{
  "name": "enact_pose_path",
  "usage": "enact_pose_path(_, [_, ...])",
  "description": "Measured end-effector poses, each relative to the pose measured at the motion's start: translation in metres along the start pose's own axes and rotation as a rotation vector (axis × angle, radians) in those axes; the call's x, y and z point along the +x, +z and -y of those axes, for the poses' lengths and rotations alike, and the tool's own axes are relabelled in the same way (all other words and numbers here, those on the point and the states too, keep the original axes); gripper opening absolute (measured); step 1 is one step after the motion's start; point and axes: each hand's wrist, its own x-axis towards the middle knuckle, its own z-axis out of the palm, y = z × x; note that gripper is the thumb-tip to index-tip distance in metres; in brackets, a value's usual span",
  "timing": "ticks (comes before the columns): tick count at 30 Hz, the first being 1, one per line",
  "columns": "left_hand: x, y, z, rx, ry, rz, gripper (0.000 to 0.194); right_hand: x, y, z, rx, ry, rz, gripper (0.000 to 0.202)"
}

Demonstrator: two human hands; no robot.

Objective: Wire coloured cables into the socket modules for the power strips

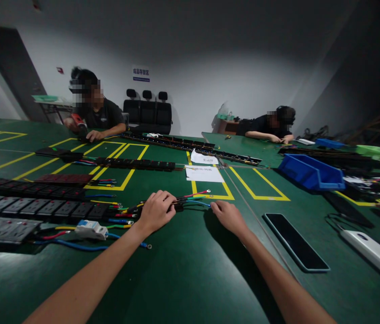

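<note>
My left hand (158,210) is closed over a bundle of wires (135,209) at the end of a black power strip. Red, green and blue leads with ring terminals come out on its far side. A fingertip pinch of my right hand (228,217) holds the tip of the blue wire (194,202). The red wire (194,194) beside it ends in a bare ring terminal. Left of my hands lie several power strips (44,208). The nearest one has a white breaker (91,229) on its leads.
A phone (296,242) and a white power bank (375,254) lie to the right. Behind them stands a blue bin (311,173). White paper sheets (205,174) lie ahead. Across the table, one person holds a red drill (79,122); another person (270,128) leans over wires.
</note>
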Motion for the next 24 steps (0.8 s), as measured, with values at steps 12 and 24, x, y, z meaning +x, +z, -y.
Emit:
enact_pose_path(12, [0.0004, 0.0000, -0.0002, 0.008, -0.006, 0.009, 0.016, -0.0020, 0.0003, 0.0057, 0.104, 0.060, -0.149, 0.040])
enact_pose_path(24, [0.0008, -0.0016, -0.0009, 0.020, -0.006, 0.005, 0.015, 0.0008, 0.0008, 0.0048, 0.377, -0.015, -0.389, 0.026])
